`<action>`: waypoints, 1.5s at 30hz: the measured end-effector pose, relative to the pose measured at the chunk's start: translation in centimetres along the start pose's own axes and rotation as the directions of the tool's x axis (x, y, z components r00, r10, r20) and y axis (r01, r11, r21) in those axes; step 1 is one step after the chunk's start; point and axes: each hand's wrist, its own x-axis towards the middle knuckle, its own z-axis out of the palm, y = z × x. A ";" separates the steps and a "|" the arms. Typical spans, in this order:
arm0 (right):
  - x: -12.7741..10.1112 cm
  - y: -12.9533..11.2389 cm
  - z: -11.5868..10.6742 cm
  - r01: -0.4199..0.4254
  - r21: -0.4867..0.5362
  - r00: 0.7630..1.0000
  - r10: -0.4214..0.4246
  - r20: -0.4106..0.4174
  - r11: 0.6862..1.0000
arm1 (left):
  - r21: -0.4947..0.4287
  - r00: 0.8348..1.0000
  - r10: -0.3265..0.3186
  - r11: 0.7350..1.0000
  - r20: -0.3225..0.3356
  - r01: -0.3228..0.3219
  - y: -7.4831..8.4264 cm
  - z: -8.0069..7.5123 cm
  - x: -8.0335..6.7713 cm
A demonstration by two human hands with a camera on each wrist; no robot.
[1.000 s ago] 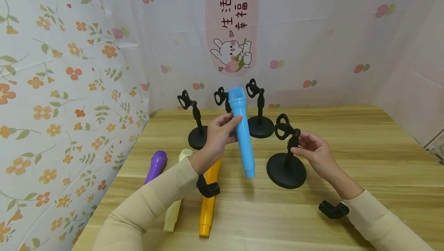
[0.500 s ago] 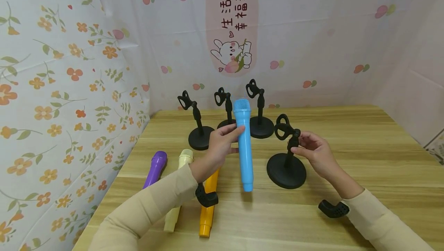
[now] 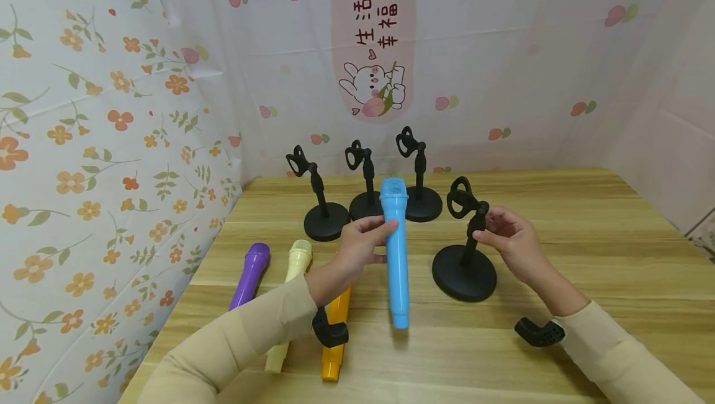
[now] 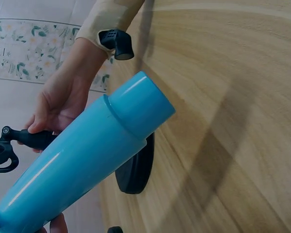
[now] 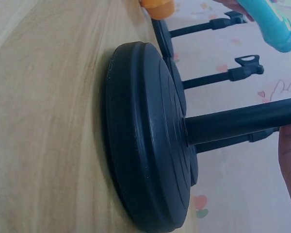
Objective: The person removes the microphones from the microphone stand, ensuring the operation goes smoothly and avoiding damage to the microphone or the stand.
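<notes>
Your left hand [image 3: 357, 246] has its fingers and thumb curled round the upper barrel of the blue microphone [image 3: 395, 252], holding it nearly upright with the mesh head at the top and the butt end hanging just above the wooden table [image 3: 586, 230], a little near and left of the stand you are steadying. Your right hand [image 3: 511, 239] pinches the near stand [image 3: 465, 249] at the top of its post, right under the clip [image 3: 459, 198], with the fingers bent around the joint; its round base sits flat on the table in the right wrist view. You look to be at the step of bringing the microphone to that clip, so the next move probably calls for lifting the blue barrel higher and over to the right until it lines up with the open clip, while you keep the post from tipping. Beyond the microphone, at the far side, three more stands [image 3: 367, 190] wait in a row with empty clips, and the middle one stands close behind the blue head. On the near left lie a purple microphone [image 3: 249, 275], a cream microphone [image 3: 287, 301] and an orange microphone [image 3: 334, 336], partly under your left forearm, well clear of the path to the clip.
</notes>
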 end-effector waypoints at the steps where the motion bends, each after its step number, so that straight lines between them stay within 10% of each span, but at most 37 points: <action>1: 0.1 -0.1 0.0 0.000 0.006 1.000 0.000 -0.008 1.000 | 0.005 1.000 -0.006 1.000 -0.001 0.006 -0.1 0.0 0.0; 22: 2.7 -1.7 -1.2 0.022 0.172 0.998 -0.012 -0.059 0.985 | 0.076 0.997 -0.082 0.994 0.009 0.081 -1.4 0.3 -1.4; 45: 7.2 -2.3 -3.2 0.026 0.114 0.986 -0.007 -0.169 0.993 | 0.111 0.990 -0.139 0.984 0.012 0.136 -3.0 0.5 -2.2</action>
